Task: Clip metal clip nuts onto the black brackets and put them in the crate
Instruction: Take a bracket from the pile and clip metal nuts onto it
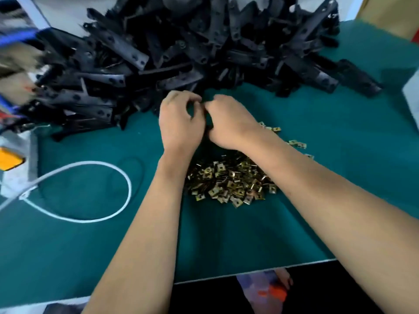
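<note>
A big heap of black brackets [181, 48] covers the far half of the green table [90, 245]. A pile of brass-coloured metal clip nuts [229, 180] lies in the middle, partly under my forearms. My left hand [179, 123] and my right hand [229, 123] meet just above that pile, at the near edge of the bracket heap. Both have curled fingers pressed together around something small and dark between them [207, 130]; what it is stays hidden. The frame is blurred. No crate is visible.
A white cable [108, 168] loops across the table's left side, running to a white and orange object [11, 159] at the left edge. A pale box corner [411, 91] stands at the right edge. The table's front edge [249, 270] is near.
</note>
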`<move>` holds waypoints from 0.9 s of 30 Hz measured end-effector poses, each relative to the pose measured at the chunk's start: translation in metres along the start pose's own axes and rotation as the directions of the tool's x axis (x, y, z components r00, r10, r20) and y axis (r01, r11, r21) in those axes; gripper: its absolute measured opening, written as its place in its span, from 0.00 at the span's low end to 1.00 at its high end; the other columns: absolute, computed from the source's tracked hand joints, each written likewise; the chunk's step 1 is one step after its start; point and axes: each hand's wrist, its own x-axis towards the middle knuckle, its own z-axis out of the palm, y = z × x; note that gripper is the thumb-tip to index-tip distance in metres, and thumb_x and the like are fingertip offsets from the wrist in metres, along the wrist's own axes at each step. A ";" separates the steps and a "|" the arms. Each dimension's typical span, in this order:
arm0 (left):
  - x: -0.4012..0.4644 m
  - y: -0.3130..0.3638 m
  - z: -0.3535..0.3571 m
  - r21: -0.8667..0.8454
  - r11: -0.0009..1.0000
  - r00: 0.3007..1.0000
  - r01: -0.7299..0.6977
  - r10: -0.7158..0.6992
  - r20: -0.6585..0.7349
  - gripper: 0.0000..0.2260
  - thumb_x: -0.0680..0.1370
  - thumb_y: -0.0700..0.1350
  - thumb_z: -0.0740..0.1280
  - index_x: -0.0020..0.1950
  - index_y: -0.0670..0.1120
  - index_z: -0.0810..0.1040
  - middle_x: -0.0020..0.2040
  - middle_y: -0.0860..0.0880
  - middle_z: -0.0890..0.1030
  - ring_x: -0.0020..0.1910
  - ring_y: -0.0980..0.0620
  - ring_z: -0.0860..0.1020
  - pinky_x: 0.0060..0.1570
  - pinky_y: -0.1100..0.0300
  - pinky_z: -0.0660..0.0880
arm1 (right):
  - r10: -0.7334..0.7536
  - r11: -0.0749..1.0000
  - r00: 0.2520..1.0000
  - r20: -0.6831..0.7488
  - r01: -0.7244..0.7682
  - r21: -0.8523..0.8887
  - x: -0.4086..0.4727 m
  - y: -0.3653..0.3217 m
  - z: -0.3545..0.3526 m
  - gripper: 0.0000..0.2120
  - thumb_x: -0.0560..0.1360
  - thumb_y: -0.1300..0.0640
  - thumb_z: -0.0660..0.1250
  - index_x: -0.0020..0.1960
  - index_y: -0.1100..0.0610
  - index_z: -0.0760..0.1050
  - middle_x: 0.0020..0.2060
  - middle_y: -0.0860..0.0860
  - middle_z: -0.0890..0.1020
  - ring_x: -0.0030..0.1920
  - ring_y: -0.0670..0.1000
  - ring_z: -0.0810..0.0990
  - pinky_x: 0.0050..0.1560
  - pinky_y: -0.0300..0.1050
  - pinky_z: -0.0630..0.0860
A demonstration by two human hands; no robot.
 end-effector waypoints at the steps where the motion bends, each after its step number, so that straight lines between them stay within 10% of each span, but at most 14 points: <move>1: 0.002 -0.015 -0.006 0.031 0.998 0.998 0.055 -0.055 -0.029 0.10 0.78 0.40 0.65 0.55 0.43 0.85 0.53 0.45 0.83 0.56 0.47 0.79 0.60 0.56 0.73 | -0.003 0.997 0.998 0.056 -0.001 0.078 0.011 -0.007 0.008 0.25 0.74 0.63 0.69 0.71 0.54 0.76 0.61 0.59 0.77 0.63 0.61 0.77 0.60 0.50 0.76; 8: 0.016 -0.037 -0.007 -0.102 0.921 0.926 0.376 -0.370 0.075 0.18 0.82 0.42 0.61 0.70 0.45 0.79 0.68 0.44 0.80 0.69 0.45 0.75 0.70 0.54 0.69 | 0.217 0.612 0.946 0.240 -0.324 0.722 0.066 -0.029 0.042 0.31 0.79 0.66 0.60 0.79 0.47 0.67 0.76 0.52 0.70 0.72 0.53 0.71 0.62 0.41 0.69; 13: 0.019 -0.035 -0.014 -0.101 0.928 0.919 0.359 -0.370 -0.138 0.11 0.80 0.46 0.61 0.53 0.47 0.84 0.45 0.51 0.84 0.51 0.46 0.81 0.47 0.58 0.70 | 0.328 0.251 0.904 0.276 -0.365 0.897 0.067 -0.024 0.041 0.08 0.78 0.63 0.70 0.52 0.52 0.85 0.43 0.52 0.87 0.42 0.51 0.84 0.36 0.43 0.81; 18: 0.027 -0.046 -0.029 -0.242 0.889 0.865 0.388 -0.442 -0.238 0.17 0.79 0.50 0.59 0.41 0.42 0.82 0.31 0.49 0.83 0.31 0.56 0.79 0.40 0.55 0.76 | 0.439 0.392 0.891 0.113 -0.303 0.869 0.043 -0.019 0.040 0.12 0.72 0.55 0.79 0.35 0.53 0.77 0.27 0.45 0.77 0.30 0.48 0.74 0.28 0.40 0.71; 27: 0.017 -0.040 -0.020 -0.361 0.652 0.741 0.667 -0.530 0.412 0.25 0.78 0.67 0.65 0.60 0.47 0.81 0.45 0.46 0.87 0.26 0.54 0.79 0.28 0.62 0.76 | 0.431 0.156 0.894 0.120 -0.205 0.966 0.002 -0.003 0.012 0.16 0.71 0.65 0.71 0.33 0.51 0.69 0.31 0.51 0.72 0.30 0.48 0.72 0.25 0.39 0.66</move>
